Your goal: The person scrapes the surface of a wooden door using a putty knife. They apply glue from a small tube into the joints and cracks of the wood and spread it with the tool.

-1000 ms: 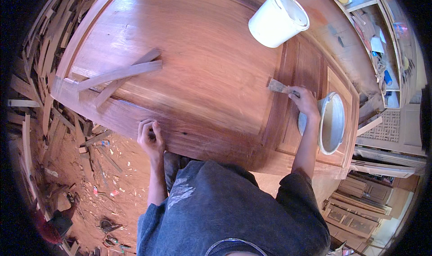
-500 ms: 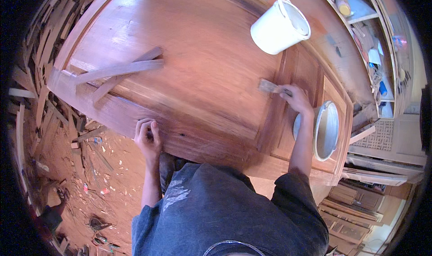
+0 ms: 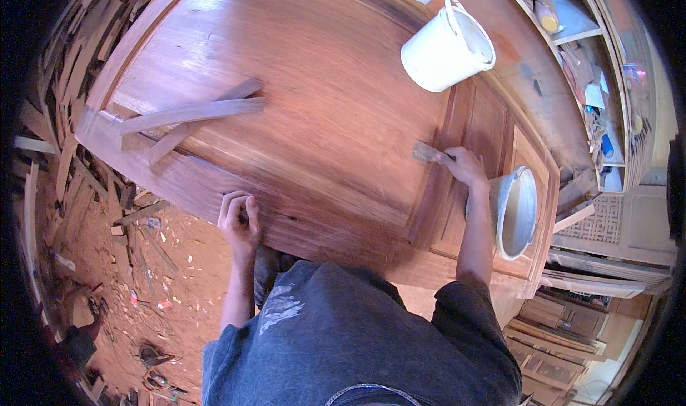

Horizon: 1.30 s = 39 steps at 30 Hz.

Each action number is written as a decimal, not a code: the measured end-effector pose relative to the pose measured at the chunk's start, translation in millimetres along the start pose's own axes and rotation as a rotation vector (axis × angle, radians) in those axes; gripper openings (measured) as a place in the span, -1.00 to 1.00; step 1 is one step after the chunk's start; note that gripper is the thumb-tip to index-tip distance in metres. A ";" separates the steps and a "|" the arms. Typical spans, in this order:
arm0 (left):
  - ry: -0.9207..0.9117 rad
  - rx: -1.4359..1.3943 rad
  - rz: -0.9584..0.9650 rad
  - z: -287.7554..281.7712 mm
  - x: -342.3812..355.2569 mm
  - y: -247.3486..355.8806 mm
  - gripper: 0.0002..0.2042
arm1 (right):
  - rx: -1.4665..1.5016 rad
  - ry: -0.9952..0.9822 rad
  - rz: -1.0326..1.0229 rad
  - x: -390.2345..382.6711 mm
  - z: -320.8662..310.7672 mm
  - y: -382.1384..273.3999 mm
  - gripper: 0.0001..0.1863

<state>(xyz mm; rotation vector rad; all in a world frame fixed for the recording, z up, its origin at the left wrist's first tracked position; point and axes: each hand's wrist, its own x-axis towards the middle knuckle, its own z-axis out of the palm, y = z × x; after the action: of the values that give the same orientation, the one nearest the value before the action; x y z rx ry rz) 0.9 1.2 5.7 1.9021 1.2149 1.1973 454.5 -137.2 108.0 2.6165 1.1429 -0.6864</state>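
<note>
A large reddish-brown wooden panelled door (image 3: pixel 321 113) lies flat in front of me, its broad panel glossy at the far left. In my right hand (image 3: pixel 464 167) is a flat paintbrush (image 3: pixel 426 152), gripped by the handle. Its bristles point left and touch or nearly touch the panel, close to the raised crosspiece. My left hand (image 3: pixel 240 222) rests at the door's near edge with fingers curled; whatever may be inside them is hidden. A white bucket (image 3: pixel 443 52) stands on the far side. Just right of my right forearm is another pale bucket (image 3: pixel 517 213), open at the top.
Two crossed wooden strips (image 3: pixel 193 115) lie on the door's left part. Scrap wood (image 3: pixel 78 70) is heaped along the left, beside a reddish floor (image 3: pixel 179 277) strewn with chips. A cluttered shelf (image 3: pixel 579 34) runs along the far right. Stacked panels (image 3: pixel 564 320) sit at the lower right.
My right hand and the brush have moved slightly toward me, the brush tilting a little. My left hand has shifted slightly right and nearer, its fingers still curled.
</note>
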 end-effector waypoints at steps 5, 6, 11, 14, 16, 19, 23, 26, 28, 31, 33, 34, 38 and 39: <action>0.081 -0.033 0.090 3.6 -1.4 -8.6 -0.90 | -0.060 0.115 -0.055 8.1 7.5 -38.6 -0.53; 0.095 -0.021 0.095 1.3 -1.0 -8.2 -0.90 | -0.070 0.098 -0.064 9.1 1.8 -47.2 -0.53; 0.063 -0.024 0.003 0.6 -1.8 -0.3 -0.88 | -0.057 0.156 0.055 -12.7 -17.8 -32.4 -0.54; 0.051 -0.030 0.014 0.1 0.7 2.4 -0.87 | -0.041 0.157 0.136 -20.0 -12.3 -7.8 -0.53; 0.040 -0.042 0.019 -0.5 -0.9 2.8 -0.86 | -0.025 0.170 0.140 -19.0 -5.3 6.5 -0.52; 0.022 -0.046 0.050 -1.4 -0.7 0.2 -0.87 | 0.047 0.017 0.131 -9.7 0.0 19.1 -0.50; 0.010 -0.034 0.051 0.0 1.4 1.7 -0.88 | 0.066 0.067 0.064 3.2 12.2 4.0 -0.49; 0.044 -0.037 0.056 -0.2 -0.7 -1.5 -0.88 | 0.127 0.035 -0.027 20.7 17.5 -22.8 -0.47; 0.066 -0.045 0.053 1.8 -1.3 -2.5 -0.88 | 0.070 0.069 -0.061 20.8 12.4 -44.6 -0.47; 0.054 -0.031 0.023 0.4 -1.2 1.6 -0.87 | 0.201 0.001 -0.090 29.2 10.0 -14.4 -0.47; 0.034 -0.010 0.003 -2.2 1.2 9.5 -0.87 | 0.122 0.058 -0.003 23.4 1.9 4.7 -0.47; 0.036 -0.011 0.009 -1.8 0.8 7.9 -0.87 | 0.084 0.089 0.052 18.6 -1.5 11.9 -0.48; 0.038 -0.027 0.032 0.7 -1.3 2.3 -0.87 | 0.024 0.070 0.060 28.2 -9.2 24.2 -0.47; 0.040 -0.026 0.036 0.5 -1.8 2.5 -0.87 | 0.047 0.039 0.029 36.1 -10.9 19.9 -0.47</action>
<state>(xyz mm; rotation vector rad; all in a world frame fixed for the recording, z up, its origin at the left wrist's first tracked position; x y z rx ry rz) 2.1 -1.5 6.9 1.8966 1.1849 1.2692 494.1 -123.7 99.8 2.6911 1.1106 -0.6678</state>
